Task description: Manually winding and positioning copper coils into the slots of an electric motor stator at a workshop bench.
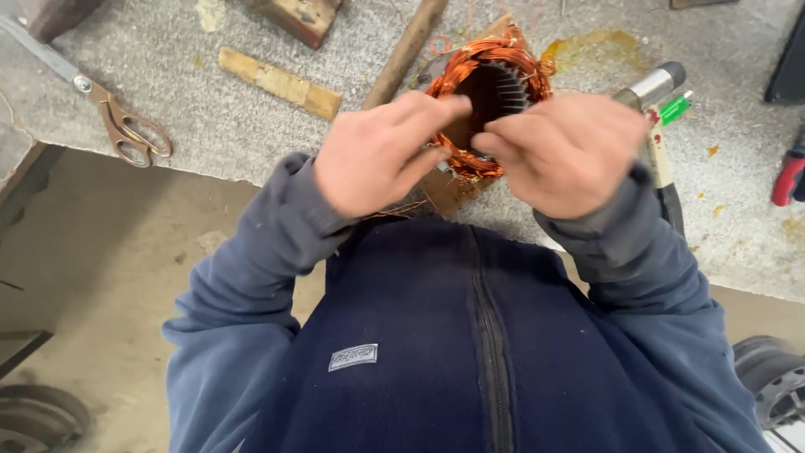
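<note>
A motor stator (495, 88) with copper wire windings and a dark slotted bore stands on the grey workbench (168, 92), near its front edge. My left hand (377, 155) grips the near left side of the stator, fingers curled onto the copper coil. My right hand (570, 151) meets it from the right, fingertips pinching at the winding by the bore's near rim. The lower part of the stator is hidden behind both hands.
Scissors (126, 126) lie at the bench's left. A wooden block (281, 82) and a wooden handle (407, 50) lie behind the hands. A metal tool with a green part (662, 92) sits right of the stator, a red-handled tool (788, 180) farther right. Yellow stain (595, 46) beyond.
</note>
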